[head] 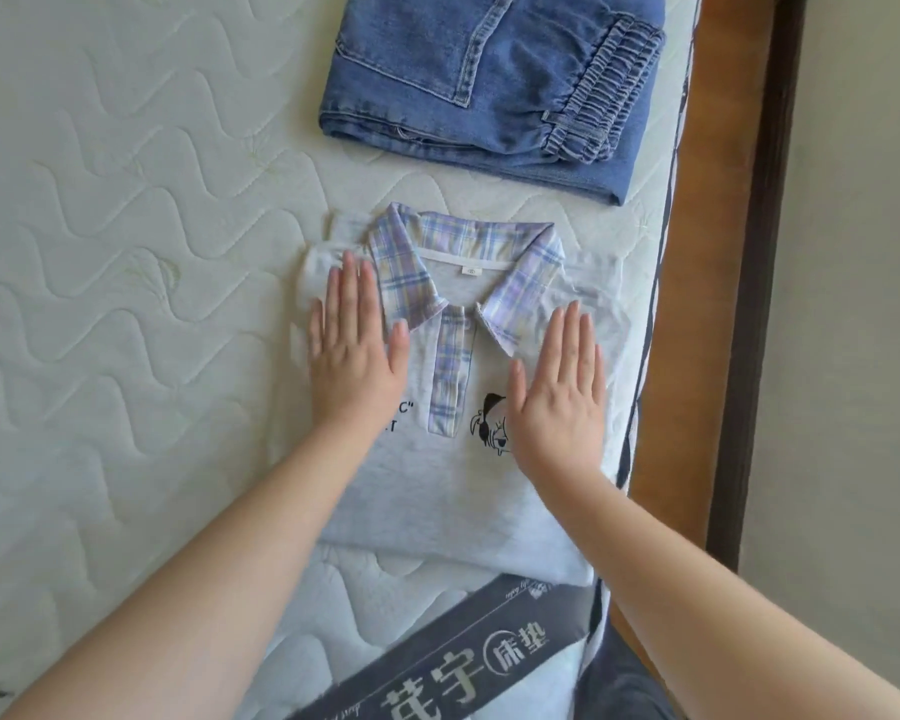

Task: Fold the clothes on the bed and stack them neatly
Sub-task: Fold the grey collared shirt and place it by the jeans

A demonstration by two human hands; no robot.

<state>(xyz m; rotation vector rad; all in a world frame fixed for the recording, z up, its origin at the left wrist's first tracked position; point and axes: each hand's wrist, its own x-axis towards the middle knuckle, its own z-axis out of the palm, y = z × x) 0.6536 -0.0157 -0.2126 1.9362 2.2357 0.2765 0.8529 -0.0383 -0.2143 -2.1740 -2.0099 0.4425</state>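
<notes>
Quilted white mattress [126,252] fills the frame, edged at right by a brown wooden bed frame [697,356]. At centre a pale grey polo shirt with a plaid collar [437,485] is laid folded, collar toward the top. It is pressed flat by the left hand [357,350] and right hand [559,392], fingers straight, either side of the placket. Folded blue denim jeans [489,80] lie just beyond, upper right; stacking there seems likely next. No containers are seen.
</notes>
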